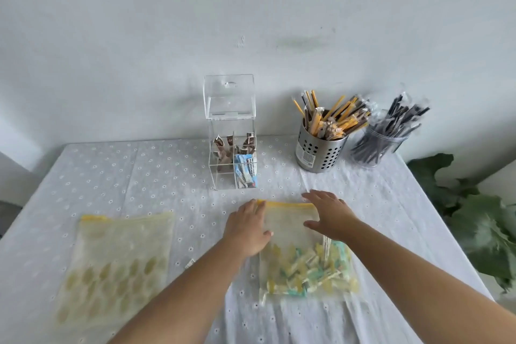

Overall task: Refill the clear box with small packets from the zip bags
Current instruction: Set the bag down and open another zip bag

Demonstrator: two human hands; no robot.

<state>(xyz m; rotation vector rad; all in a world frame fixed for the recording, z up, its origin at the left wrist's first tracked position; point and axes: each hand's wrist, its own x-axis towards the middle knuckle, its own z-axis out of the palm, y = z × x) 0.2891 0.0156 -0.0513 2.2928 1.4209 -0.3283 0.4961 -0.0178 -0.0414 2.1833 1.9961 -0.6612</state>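
Packets point(307, 271) fill the bottom of the zip bag point(291, 225) at lower centre of the frame; they look light and loose, the bag soft and slippery, best taken at its yellow zip strip point(287, 205). My left hand point(247, 232) lies flat on the bag's left edge, fingers near the strip; my right hand point(329, 215) rests spread on its upper right corner, holding nothing. Another zip bag point(117, 268) lies lower left. The clear box point(233, 148), lid up, stands behind on the table point(167, 176).
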